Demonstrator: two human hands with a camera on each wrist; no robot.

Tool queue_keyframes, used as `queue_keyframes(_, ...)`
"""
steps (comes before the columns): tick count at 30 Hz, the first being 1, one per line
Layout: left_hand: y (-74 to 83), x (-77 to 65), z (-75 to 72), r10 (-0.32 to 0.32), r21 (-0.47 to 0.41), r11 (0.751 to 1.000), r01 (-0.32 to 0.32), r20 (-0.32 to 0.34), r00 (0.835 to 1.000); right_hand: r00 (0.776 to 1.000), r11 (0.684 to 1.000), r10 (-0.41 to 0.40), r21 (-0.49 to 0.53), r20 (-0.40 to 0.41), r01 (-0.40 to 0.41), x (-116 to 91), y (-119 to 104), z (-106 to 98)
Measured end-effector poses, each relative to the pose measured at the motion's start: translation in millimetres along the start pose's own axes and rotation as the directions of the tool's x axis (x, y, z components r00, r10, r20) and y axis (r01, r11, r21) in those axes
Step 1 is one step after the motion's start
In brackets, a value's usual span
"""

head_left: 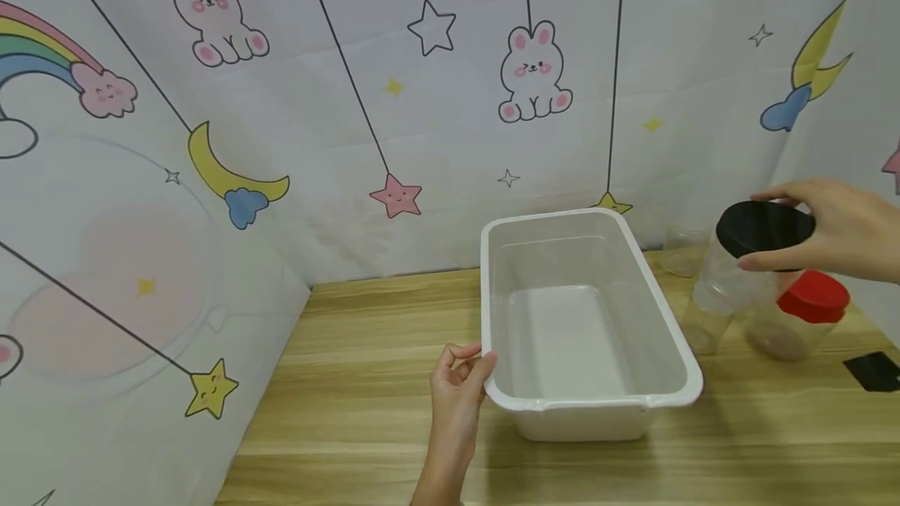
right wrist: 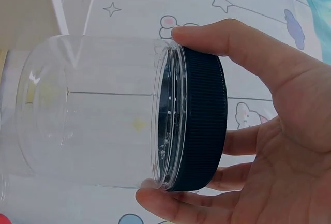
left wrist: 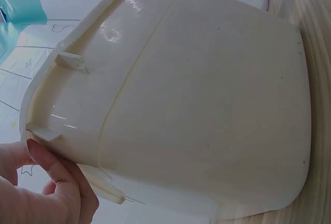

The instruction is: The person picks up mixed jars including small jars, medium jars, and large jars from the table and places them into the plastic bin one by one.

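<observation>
My left hand pinches the rim of a white plastic basin at its near left corner. In the left wrist view the fingers curl under the lip, and the basin's outer wall fills most of the picture. Off the basin's right side, my right hand grips a clear jar by its black screw lid. Seen from the right wrist, the jar's transparent body has nothing visible inside, and thumb and fingers span the ribbed lid. The jar is raised above other jars on the table.
A clear jar with a red lid stands right of the basin, with another clear container beside it. Behind them is a further clear jar. A flat black piece lies at the right of the wooden table. Printed cloth hangs behind.
</observation>
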State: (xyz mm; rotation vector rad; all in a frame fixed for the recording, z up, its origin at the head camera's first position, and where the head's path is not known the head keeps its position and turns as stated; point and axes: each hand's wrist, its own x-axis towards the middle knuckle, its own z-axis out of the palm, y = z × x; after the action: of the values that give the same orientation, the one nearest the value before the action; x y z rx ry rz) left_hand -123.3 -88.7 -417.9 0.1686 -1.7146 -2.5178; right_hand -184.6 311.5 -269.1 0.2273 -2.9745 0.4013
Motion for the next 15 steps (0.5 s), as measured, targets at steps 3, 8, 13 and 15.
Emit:
queue_keyframes(3,-0.5,-0.6,-0.7,-0.004,0.003,1.0,0.004,-0.004,1.0,1.0,1.0,-0.015,0.025,-0.003,0.015,5.8,-2.7,-0.9)
queue_keyframes(8,-0.9,-0.8,-1.8,-0.003,0.002,1.0,0.003,-0.001,1.0,0.999,0.997,-0.051,0.055,-0.004,0.052,14.1,-9.0,-4.8)
queue_keyframes(13,-1.1,0.2,-2.1,0.004,-0.002,1.0,-0.004,0.012,1.0,0.998,0.997,-0.066,0.042,0.006,0.066,19.6,-18.2,-10.6)
queue_keyframes(15,-1.1,0.5,-1.9,0.003,-0.003,1.0,-0.003,0.014,1.0,0.998,0.997,-0.064,0.038,0.015,0.063,21.5,-21.9,-12.9)
